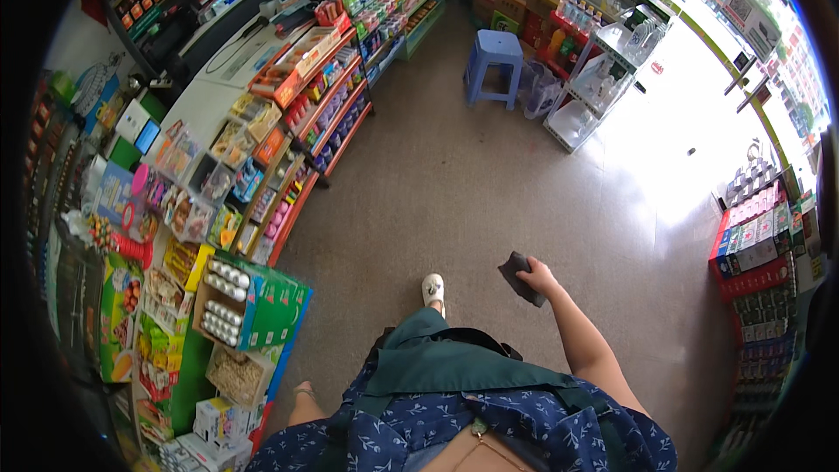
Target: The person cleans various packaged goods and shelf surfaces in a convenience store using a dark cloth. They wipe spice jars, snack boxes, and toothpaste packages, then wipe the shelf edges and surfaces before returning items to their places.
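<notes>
My right hand [540, 276] reaches forward over the floor and grips a dark grey, flat piece that looks like a folded cloth [522, 280]. The cloth hangs clear of everything around it. Low at my left side, beside the shelving, a small part of my left hand [303, 388] shows; its fingers are too small and foreshortened to read. Closest to it is an open carton of loose tan goods [237, 377]. Above that carton sits a green box of white-and-silver cans [226, 295]. I wear a dark green apron [459, 367], and one white clog [433, 288] shows ahead.
Along my left runs a counter [246, 59] fronted by snack shelves [328, 105]. Ahead stand a blue plastic stool [496, 52] and a white wire-sided rack [577, 121]. Stacked drink cartons [754, 236] line the right. Brown floor [419, 190] stretches between them, with glare near the doorway.
</notes>
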`<action>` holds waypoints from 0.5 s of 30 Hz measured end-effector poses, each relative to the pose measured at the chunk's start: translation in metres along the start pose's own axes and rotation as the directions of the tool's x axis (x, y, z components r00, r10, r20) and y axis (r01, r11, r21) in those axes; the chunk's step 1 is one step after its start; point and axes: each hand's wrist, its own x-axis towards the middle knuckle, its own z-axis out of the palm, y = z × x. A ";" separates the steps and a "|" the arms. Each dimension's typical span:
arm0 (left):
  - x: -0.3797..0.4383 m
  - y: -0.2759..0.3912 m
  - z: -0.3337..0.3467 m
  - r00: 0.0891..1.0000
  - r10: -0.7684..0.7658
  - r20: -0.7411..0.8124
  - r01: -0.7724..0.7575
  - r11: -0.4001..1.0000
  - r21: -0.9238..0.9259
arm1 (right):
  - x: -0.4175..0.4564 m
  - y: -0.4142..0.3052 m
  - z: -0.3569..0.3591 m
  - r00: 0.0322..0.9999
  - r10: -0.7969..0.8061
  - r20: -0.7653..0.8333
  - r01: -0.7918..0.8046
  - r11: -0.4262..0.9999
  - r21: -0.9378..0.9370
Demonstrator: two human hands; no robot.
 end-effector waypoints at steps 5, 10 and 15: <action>-0.056 0.245 0.115 0.948 0.284 0.142 -0.252 0.945 -0.206 | 0.077 -0.008 -0.061 0.950 0.120 0.287 0.013 0.907 -0.421; -0.216 0.519 0.157 0.403 0.886 0.231 -0.834 0.459 -0.305 | 0.164 0.052 -0.111 0.945 0.327 0.005 -0.323 0.934 -0.151; -0.281 0.633 0.143 0.257 0.948 0.189 -0.861 0.314 -0.401 | 0.275 0.104 -0.110 0.888 0.460 -0.024 -0.456 0.885 0.095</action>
